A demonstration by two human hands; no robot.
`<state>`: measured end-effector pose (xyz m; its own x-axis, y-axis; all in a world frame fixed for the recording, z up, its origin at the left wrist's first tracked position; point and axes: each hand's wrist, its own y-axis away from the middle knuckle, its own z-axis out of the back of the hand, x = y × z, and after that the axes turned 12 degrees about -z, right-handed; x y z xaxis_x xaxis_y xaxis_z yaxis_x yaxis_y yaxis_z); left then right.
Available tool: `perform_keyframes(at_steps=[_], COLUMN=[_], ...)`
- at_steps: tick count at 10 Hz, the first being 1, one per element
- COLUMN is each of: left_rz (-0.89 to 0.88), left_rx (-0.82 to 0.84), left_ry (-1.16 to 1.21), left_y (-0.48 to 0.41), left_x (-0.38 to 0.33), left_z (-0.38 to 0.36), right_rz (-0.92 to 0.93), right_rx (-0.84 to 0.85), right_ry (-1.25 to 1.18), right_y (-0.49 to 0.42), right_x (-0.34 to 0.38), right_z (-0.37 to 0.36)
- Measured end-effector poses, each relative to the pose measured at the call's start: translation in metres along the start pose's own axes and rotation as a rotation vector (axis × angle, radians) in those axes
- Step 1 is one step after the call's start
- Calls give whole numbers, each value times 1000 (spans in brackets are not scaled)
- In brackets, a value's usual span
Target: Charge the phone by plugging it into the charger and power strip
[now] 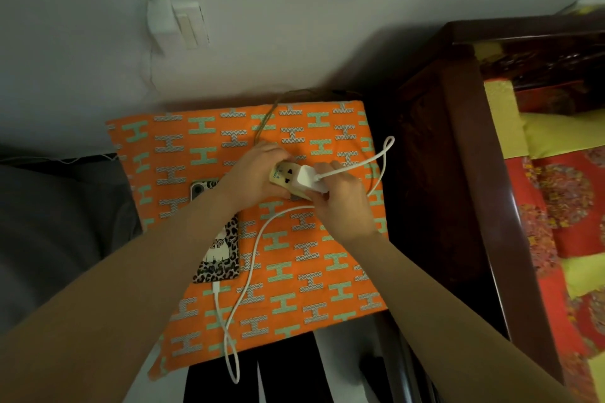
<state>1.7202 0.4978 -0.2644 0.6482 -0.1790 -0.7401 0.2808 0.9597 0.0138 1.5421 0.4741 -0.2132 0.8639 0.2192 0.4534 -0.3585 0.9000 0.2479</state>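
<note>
A yellowish power strip [282, 176] lies on the orange patterned cloth [327, 265], and my left hand [253, 178] grips it from the left. My right hand [340, 202] holds the white charger block [307, 180] against the strip's sockets. The charger's white cable [252, 258] loops over the cloth and ends in a plug at the bottom edge of the phone [219, 247]. The phone lies face down in a leopard-print case, partly hidden under my left forearm.
The cloth covers a small table against a white wall. A wall socket and switch [178, 22] sit above. The strip's brownish cord [265, 121] runs to the back edge. A dark wooden bed frame [458, 173] with red and yellow bedding stands at the right.
</note>
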Motion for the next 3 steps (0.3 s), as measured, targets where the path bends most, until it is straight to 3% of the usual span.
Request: perform_keyframes(at_steps=[2, 3], left_rz=[53, 61], left_rx=[88, 30], left_ry=[-85, -98], left_y=[4, 17], left_x=[-27, -46], left_z=[38, 83], right_rz=[-180, -261], right_rx=[124, 141], right_ry=[-81, -60], right_y=[8, 35], right_x=[8, 11], right_z=[22, 56])
